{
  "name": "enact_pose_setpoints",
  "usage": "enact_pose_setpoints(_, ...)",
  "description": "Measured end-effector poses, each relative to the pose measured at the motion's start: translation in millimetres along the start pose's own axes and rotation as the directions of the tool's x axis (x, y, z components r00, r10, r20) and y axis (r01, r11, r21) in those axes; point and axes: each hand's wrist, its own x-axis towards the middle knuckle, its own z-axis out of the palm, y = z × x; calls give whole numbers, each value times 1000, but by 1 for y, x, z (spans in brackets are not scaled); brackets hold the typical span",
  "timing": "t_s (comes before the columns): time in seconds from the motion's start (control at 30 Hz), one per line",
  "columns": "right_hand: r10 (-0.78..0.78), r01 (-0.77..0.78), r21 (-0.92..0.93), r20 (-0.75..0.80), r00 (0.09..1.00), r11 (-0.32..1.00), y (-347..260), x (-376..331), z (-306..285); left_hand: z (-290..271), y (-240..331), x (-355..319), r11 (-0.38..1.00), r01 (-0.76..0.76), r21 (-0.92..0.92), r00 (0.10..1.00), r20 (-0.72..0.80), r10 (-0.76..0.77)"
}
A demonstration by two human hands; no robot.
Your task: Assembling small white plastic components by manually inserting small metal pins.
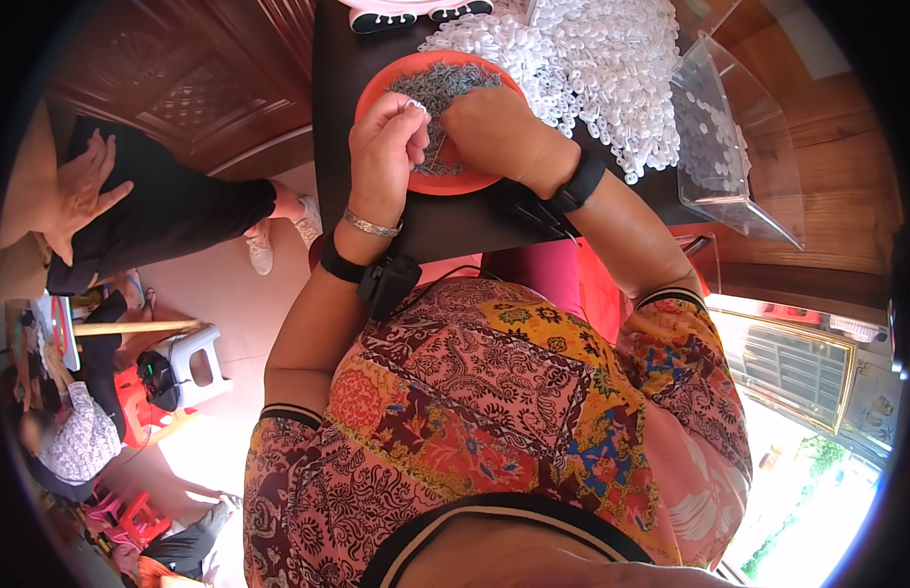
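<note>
At the tip of the left grip (382,147) sits a white piece (416,105).

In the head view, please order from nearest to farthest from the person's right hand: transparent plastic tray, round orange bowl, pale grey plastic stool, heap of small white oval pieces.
From the right hand:
1. Round orange bowl: directly beneath.
2. White heap: to the right.
3. Transparent tray: farther right.
4. Grey stool: lower left.

Fasteners (440,83) lie in a basin (450,185) directly below the fingers (404,122); loose pieces (622,78) lie on the table (337,98) beyond, rightward; a tray (715,191), farther right.
</note>
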Motion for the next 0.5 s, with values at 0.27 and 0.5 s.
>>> enact_pose_setpoints(0.27,16,-27,150,75,997,988,29,2,-8,-5,7,-4,995,24,-93,999,-45,-28)
enact_pose_setpoints(0.5,-79,95,183,-94,993,979,24,-11,-6,5,12,-8,972,10,-235,1000,-19,-15)
